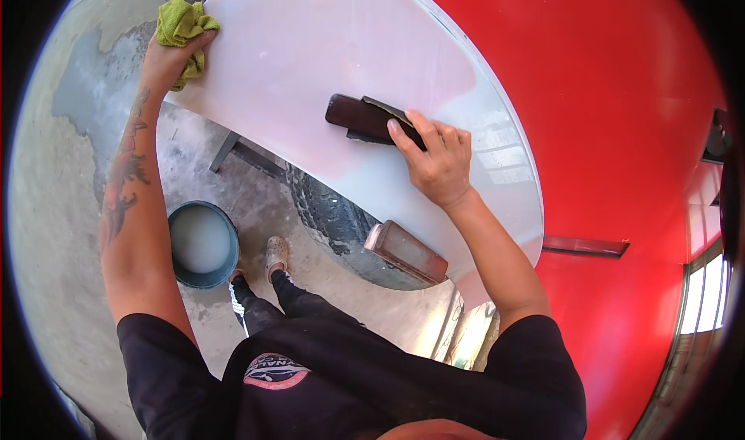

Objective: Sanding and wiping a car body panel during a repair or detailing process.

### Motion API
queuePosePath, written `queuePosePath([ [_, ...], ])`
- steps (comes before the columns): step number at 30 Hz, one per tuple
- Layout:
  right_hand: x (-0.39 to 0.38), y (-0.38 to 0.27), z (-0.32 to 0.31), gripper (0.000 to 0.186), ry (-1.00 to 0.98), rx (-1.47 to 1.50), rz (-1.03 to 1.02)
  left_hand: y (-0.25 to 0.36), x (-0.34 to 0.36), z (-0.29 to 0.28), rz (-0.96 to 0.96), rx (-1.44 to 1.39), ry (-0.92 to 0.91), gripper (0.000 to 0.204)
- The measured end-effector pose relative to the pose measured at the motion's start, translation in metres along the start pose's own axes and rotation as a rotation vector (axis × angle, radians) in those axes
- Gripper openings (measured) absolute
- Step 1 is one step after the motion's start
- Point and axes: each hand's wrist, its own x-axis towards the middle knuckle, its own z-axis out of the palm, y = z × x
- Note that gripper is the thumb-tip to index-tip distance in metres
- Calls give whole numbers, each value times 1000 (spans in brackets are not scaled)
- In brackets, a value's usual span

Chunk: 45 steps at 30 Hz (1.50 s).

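Observation:
At the far left edge of a white-grey, partly wet curved panel (310, 44), my left hand (164, 61) grips a crumpled yellow-green cloth (180, 22). Lower on the panel, my right hand (441, 161) is closed round the near end of a dark sanding block (345, 112). Black sandpaper (372, 120) is wrapped round the block, with its edges sticking up and out. The block appears to lie flat on the panel's surface. My fingertips are on its right end, and its underside is hidden.
Glossy red bodywork (613, 91) with a dark red handle-like bar (586, 246) adjoins the panel on the right. Beneath the panel is a black tyre (330, 211); a brownish rectangular piece (407, 252) sits by its near edge. A bucket (234, 246) of cloudy water stands by my feet on the wet concrete floor (62, 207).

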Motion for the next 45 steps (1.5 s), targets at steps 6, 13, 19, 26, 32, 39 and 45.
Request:
queuePosePath([
  [6,128,35,39,48,186,-124,55,-11,7,4,47,6,-13,63],
  [13,29,-5,15,40,67,74,-23,10,-4,3,-7,-19,33,66],
  [19,136,28,41,33,245,-30,63,2,5,5,16,-34,-43,64],
  [26,19,14,10,37,103,-21,-19,4,0,1,3,11,-40,65],
  [32,88,35,22,33,209,-94,75,-3,9,4,20,-16,-85,62],
  [39,30,29,11,34,163,-52,66,28,-8,-8,-14,2,-71,56],
  [45,50,15,16,44,192,34,251,26,-8,-3,-67,5,-36,58],
])
